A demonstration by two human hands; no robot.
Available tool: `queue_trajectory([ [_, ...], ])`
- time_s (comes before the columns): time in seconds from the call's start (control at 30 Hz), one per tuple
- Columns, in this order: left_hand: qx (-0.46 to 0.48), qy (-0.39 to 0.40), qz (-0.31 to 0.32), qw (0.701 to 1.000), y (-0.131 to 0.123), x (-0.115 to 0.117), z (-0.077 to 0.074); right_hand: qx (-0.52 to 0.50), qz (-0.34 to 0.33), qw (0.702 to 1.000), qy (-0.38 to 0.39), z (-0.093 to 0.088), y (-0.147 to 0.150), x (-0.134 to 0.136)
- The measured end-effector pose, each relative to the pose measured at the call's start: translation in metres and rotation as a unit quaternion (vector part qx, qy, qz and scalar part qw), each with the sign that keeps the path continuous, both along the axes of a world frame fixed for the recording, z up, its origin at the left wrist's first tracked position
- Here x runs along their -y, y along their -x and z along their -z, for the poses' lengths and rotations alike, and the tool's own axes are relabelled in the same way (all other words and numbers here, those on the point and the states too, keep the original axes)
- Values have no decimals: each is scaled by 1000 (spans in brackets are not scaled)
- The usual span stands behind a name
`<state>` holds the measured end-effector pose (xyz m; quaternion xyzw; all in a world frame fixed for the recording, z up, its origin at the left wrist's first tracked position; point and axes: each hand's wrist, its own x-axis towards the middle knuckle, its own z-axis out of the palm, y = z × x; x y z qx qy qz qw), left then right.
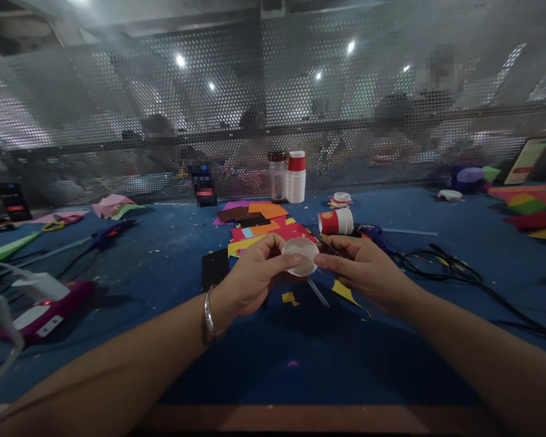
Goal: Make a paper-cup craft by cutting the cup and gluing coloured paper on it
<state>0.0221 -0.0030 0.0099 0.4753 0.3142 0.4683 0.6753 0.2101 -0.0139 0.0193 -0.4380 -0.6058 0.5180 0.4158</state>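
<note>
In front of me, both hands are raised over the table around a small round white paper disc (299, 256), perhaps the base of a paper cup. My left hand (259, 273) pinches its left side, thumb across the face and fingers behind. At the right edge, the thumb of my right hand (361, 264) presses against the disc, fingers curled. A slim dark item (329, 244), possibly scissors blades, shows by the right fingers; whether they grip it I cannot tell. Just behind lies a red and white paper cup stack (335, 221) on its side.
Coloured paper sheets (268, 227) spread behind my hands. A blue glue gun (368, 230) and black cable (455, 267) lie right. Upright white cups (295, 182) and a clear jar (277, 179) stand at the back. Left are another glue gun (111, 233) and a purple power strip (50, 312).
</note>
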Motion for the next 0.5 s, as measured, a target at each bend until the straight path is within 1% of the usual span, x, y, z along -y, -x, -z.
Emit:
queue_trajectory([
  [0.13,-14,-1,54,998,3,0,-3,-19,-8,1000,21,0,-4,0],
  [0.23,-3,18,93,995,5,-2,-3,-26,-26,999,38,-1,-6,0],
  [0.37,-3,73,97,993,5,-6,-1,-17,-57,997,42,-2,-7,0],
  [0.5,15,105,116,988,5,-5,-2,-8,-57,997,43,-1,-7,0],
])
